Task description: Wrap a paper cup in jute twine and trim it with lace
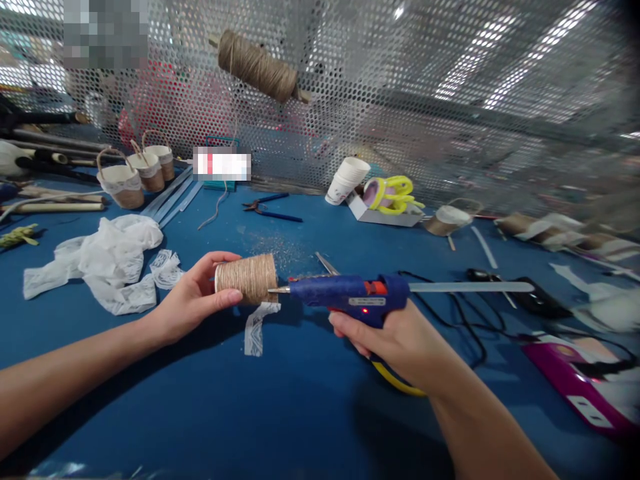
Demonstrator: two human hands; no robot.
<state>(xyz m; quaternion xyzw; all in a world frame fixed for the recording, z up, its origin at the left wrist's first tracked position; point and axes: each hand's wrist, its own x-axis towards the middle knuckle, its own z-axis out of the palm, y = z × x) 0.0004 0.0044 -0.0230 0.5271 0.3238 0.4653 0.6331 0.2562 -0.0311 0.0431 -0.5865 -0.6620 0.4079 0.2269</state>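
My left hand is closed around a twine-wrapped paper cup, which lies on its side with its base end toward the right. From the cup's lower right edge hangs a short strip of white lace. A blue hot glue gun is gripped in my right hand, its metal nozzle at the cup's wrapped side near the right end. The gun's red light is lit, and a long clear glue stick sticks out of its back. Scissors with a yellow handle lie partly hidden behind the gun and my right hand.
White lace lies heaped at left, below several small twine baskets. Pliers, stacked paper cups and a finished basket stand farther back. Black cords and a purple power strip are at right. A twine spool hangs on the mesh.
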